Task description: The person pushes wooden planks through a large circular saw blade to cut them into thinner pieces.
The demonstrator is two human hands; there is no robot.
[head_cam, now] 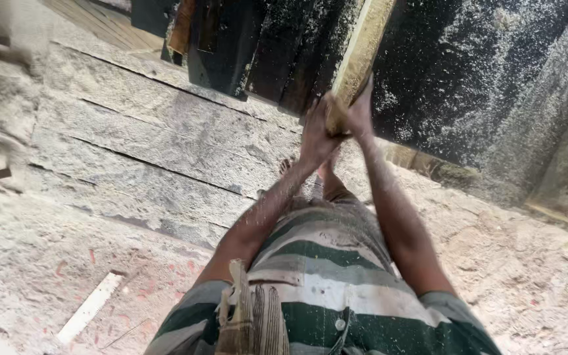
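Sawdust-coated, the left hand (315,135) and right hand (361,112) close together around the near end of a pale wooden plank (361,49), which runs toward one o'clock across a dark, dust-strewn machine table (468,72). Most of the plank lies on the table; stacked boards (165,144) sit at nine o'clock, a white strip (90,307) at seven.

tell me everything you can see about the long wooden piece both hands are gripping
The wooden strip is a long, narrow length of pale yellowish timber, rough-sawn and dusted with sawdust. It runs from the picture's top edge down to the hands, lying on a dark machine surface coated in sawdust. Its near end is clasped between the left hand and right hand, palms pressed on either side. The far end is cut off by the frame.
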